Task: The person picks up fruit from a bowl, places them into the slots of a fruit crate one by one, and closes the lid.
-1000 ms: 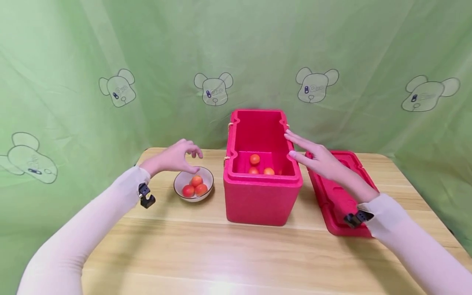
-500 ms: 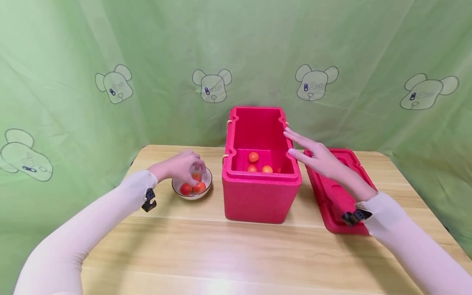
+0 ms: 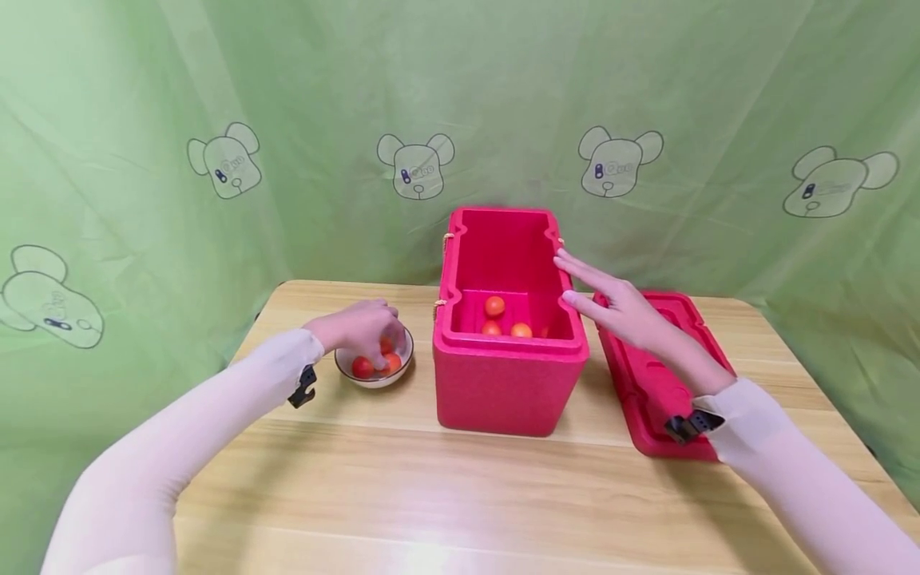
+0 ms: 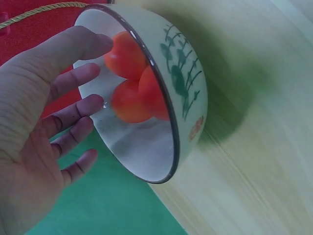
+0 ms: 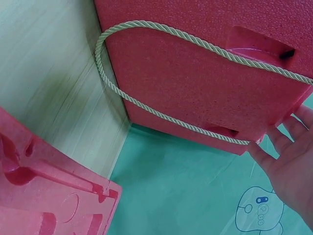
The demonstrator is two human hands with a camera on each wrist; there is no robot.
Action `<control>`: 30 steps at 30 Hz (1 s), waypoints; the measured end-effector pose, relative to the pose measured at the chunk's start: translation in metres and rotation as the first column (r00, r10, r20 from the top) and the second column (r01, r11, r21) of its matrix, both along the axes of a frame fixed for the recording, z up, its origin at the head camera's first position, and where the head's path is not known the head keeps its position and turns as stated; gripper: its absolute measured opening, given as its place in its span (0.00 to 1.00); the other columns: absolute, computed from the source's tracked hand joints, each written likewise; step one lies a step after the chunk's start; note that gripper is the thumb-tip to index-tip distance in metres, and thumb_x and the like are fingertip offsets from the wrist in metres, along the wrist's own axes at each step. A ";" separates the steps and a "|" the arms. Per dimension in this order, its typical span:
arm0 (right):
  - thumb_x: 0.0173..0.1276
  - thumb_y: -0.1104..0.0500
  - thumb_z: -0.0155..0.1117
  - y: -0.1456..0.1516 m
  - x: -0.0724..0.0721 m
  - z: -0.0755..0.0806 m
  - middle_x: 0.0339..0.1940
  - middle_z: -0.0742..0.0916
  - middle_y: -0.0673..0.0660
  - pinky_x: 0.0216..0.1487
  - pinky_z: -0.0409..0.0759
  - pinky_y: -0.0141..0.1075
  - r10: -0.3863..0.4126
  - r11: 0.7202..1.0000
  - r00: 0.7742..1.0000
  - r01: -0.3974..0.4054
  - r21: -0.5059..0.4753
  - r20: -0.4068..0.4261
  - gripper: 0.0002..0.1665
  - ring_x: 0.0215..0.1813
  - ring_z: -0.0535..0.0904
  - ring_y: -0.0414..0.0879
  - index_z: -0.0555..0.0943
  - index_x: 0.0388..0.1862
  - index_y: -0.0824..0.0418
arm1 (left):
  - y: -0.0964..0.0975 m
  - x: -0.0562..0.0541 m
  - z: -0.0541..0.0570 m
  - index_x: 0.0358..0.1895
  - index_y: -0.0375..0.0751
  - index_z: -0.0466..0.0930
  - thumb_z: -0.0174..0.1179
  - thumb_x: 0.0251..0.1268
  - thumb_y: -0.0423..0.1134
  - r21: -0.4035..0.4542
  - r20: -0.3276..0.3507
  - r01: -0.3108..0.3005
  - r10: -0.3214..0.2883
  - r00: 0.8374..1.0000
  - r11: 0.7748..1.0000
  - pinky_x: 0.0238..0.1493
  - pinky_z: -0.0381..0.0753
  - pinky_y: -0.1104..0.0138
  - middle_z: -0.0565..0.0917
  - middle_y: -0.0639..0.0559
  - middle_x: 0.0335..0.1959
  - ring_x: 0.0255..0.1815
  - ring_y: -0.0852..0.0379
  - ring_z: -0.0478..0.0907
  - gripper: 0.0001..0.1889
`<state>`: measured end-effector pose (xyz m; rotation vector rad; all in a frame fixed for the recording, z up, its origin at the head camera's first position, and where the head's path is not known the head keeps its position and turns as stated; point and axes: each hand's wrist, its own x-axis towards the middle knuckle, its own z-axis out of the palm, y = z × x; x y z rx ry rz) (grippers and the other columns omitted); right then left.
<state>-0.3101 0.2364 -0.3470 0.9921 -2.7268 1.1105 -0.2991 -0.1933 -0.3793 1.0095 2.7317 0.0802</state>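
My left hand (image 3: 365, 329) reaches down into a white bowl (image 3: 374, 385) with a dark rim, left of the red foam box (image 3: 503, 391). Inside lie three orange-red tomatoes (image 3: 362, 367). In the left wrist view the thumb of the hand (image 4: 44, 112) is right beside one tomato (image 4: 126, 55); its fingers are spread and slightly bent, not wrapped round it. My right hand (image 3: 621, 307) rests its extended fingertips on the box's right rim. Several more tomatoes (image 3: 494, 306) lie on the box floor.
A red lid (image 3: 661, 375) lies on the wooden table (image 3: 402, 495) right of the box. A twisted rope (image 5: 166, 117) hangs along the box's side in the right wrist view. Behind the table hangs a green curtain (image 3: 503, 96) with bear-head drawings.
My left hand has come down from above the bowl into it, its fingers nearing the tomatoes. The right hand has stayed on the box rim.
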 end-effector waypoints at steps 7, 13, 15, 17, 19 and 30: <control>0.77 0.49 0.59 -0.001 0.001 0.001 0.85 0.58 0.42 0.66 0.75 0.62 -0.001 1.000 1.000 0.001 0.003 0.000 0.38 0.84 0.55 0.49 0.58 0.80 0.29 | 0.003 -0.002 0.001 0.43 0.51 0.89 0.78 0.47 0.45 -0.036 0.038 -0.024 0.025 0.999 0.999 0.47 0.71 0.62 0.81 0.52 0.40 0.46 0.53 0.72 0.16; 0.77 0.49 0.59 -0.003 0.000 0.008 0.85 0.58 0.43 0.64 0.76 0.62 -0.001 1.000 1.000 0.001 0.012 -0.010 0.39 0.84 0.55 0.50 0.58 0.82 0.38 | 0.004 -0.004 0.002 0.42 0.52 0.90 0.77 0.47 0.43 -0.067 0.017 -0.013 0.014 1.000 0.998 0.48 0.72 0.60 0.82 0.53 0.41 0.47 0.52 0.73 0.16; 0.77 0.49 0.59 -0.003 -0.001 0.010 0.85 0.58 0.43 0.64 0.76 0.62 0.004 1.000 1.000 -0.004 0.014 -0.017 0.39 0.84 0.55 0.50 0.58 0.82 0.42 | 0.004 -0.004 0.003 0.42 0.52 0.90 0.77 0.46 0.42 -0.078 0.015 -0.027 0.028 0.999 0.997 0.49 0.72 0.59 0.83 0.54 0.42 0.47 0.52 0.72 0.16; 0.77 0.50 0.59 -0.004 -0.001 0.011 0.85 0.58 0.44 0.64 0.76 0.62 0.007 1.000 1.000 -0.007 0.013 -0.018 0.39 0.84 0.55 0.50 0.58 0.82 0.43 | 0.004 -0.004 0.003 0.42 0.53 0.89 0.77 0.46 0.42 -0.089 0.021 -0.048 0.050 0.999 0.995 0.51 0.71 0.57 0.82 0.54 0.42 0.48 0.52 0.72 0.16; 0.77 0.51 0.59 -0.004 -0.001 0.011 0.85 0.58 0.45 0.64 0.75 0.63 0.007 1.000 1.000 -0.007 0.011 -0.018 0.39 0.84 0.55 0.51 0.59 0.82 0.43 | 0.004 -0.005 0.002 0.43 0.52 0.89 0.77 0.45 0.41 -0.095 0.021 -0.047 0.050 0.999 0.994 0.52 0.71 0.56 0.83 0.54 0.43 0.49 0.52 0.72 0.17; 0.77 0.49 0.59 0.000 0.001 0.003 0.85 0.58 0.44 0.65 0.75 0.63 -0.006 1.000 1.000 0.006 0.006 0.019 0.39 0.84 0.54 0.51 0.58 0.82 0.41 | 0.006 -0.006 -0.009 0.43 0.51 0.89 0.78 0.43 0.42 -0.125 0.005 -0.025 0.026 1.000 0.992 0.51 0.72 0.57 0.84 0.55 0.42 0.48 0.53 0.73 0.18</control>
